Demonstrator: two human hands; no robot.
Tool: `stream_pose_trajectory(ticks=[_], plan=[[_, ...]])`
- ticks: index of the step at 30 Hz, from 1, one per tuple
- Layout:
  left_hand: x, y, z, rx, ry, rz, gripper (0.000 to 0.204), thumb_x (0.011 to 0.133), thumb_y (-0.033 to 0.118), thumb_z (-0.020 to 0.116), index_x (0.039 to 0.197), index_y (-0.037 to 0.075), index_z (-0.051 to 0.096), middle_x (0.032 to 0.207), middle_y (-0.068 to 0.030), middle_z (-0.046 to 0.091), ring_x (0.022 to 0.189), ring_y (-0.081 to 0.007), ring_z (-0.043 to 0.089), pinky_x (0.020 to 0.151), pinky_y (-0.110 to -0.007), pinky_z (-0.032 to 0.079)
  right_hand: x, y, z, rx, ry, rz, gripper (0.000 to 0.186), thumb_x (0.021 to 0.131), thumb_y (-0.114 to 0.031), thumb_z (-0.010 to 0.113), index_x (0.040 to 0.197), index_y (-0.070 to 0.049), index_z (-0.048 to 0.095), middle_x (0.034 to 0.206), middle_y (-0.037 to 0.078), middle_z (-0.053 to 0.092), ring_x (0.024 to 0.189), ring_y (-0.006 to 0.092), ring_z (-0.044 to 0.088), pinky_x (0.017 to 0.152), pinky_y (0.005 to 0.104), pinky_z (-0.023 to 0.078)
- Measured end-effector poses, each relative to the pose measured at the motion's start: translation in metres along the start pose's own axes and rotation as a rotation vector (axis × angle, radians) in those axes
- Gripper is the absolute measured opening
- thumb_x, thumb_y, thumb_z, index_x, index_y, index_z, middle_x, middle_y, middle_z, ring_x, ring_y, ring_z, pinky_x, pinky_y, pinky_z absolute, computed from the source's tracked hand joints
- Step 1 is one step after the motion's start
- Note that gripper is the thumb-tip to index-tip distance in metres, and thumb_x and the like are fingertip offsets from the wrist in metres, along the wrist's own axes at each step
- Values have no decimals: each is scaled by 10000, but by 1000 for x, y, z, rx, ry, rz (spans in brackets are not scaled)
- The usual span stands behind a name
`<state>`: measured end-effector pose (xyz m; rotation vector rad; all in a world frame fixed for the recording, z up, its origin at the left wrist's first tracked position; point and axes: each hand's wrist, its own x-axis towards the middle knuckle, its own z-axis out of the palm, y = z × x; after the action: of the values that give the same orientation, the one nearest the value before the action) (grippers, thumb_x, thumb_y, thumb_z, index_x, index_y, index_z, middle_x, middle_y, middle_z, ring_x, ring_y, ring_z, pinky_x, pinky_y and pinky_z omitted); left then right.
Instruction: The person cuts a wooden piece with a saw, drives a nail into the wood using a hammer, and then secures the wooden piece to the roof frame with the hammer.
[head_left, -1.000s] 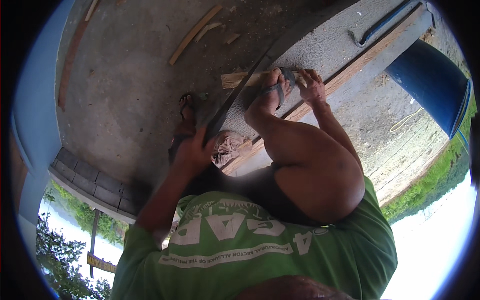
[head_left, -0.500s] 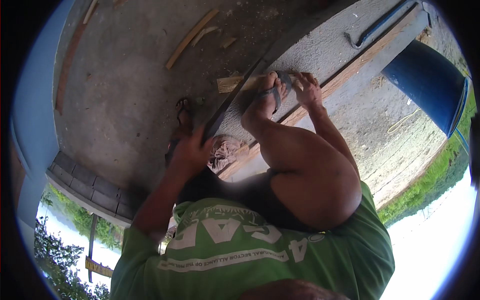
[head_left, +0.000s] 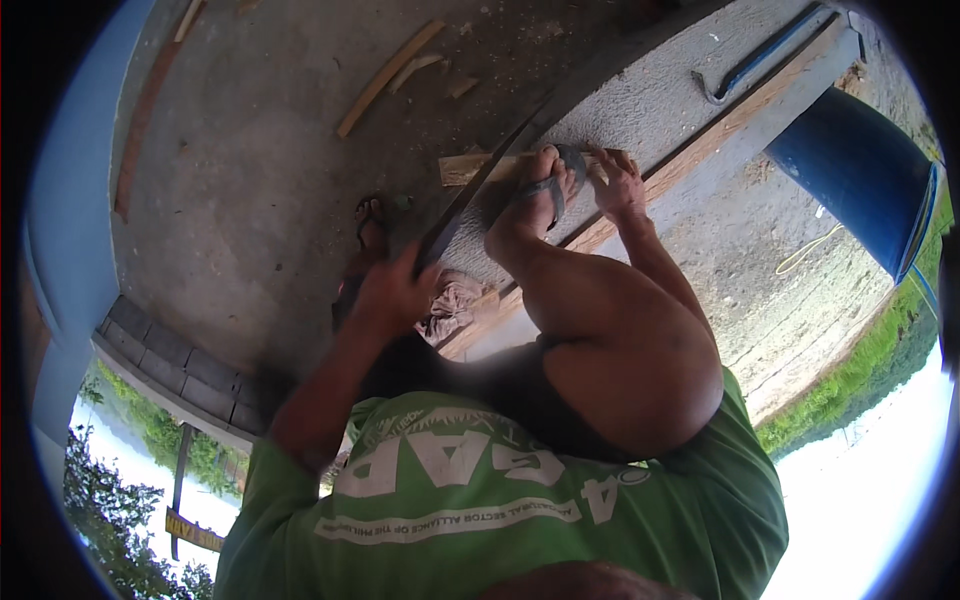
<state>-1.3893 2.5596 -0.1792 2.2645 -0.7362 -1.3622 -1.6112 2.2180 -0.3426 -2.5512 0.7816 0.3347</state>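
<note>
My left hand [head_left: 397,295] is closed round the near end of a handsaw [head_left: 472,203], the handle hidden by my fingers. Its long dark blade slants away to the upper right and crosses a narrow piece of wood [head_left: 458,170]. A sandalled foot [head_left: 546,186] of mine presses the wood down on a rough concrete ledge [head_left: 640,105]. Just right of that foot, my right hand [head_left: 619,187] grips the wood's other end, fingers bent over it. Whether the blade has cut into the wood is too small to tell.
A long timber [head_left: 720,125] runs along the ledge, a blue pry bar [head_left: 765,52] beyond it. At the right lies a blue drum [head_left: 855,170]. A crumpled cloth [head_left: 452,303] is near my left hand. Wood offcuts [head_left: 390,78] litter the floor; grey blocks [head_left: 175,360] line the left edge.
My left hand has moved a little forward and to the right, and the saw blade has slid with it across the wood. Foot and right hand stay on the wood.
</note>
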Motion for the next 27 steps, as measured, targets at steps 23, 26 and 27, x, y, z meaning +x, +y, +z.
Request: stream_pose_trajectory(ticks=[23,26,27], plan=[[-66,-59,-5,105,117,67,520,917,267,639,1352,6,522,964,-298,685,888,-485,673,774,-525,560,14,-25,2,63,30,-67,401,867,-197,694,1247,-98,616,1222,96,605,1120,298,569,996,408,431],[76,0,26,-9,15,-52,467,945,339,588,1283,17,560,848,-298,668,844,-503,651,739,-540,532,15,-24,-1,35,23,-68,410,871,-202,690,1262,-106,613,1229,106,603,1130,303,567,999,410,433],[76,10,24,61,-6,-71,454,950,300,575,1307,20,560,860,-301,667,883,-500,652,767,-523,538,9,-23,1,33,21,-70,410,871,-202,690,1262,-106,613,1229,106,603,1130,303,567,999,410,433]])
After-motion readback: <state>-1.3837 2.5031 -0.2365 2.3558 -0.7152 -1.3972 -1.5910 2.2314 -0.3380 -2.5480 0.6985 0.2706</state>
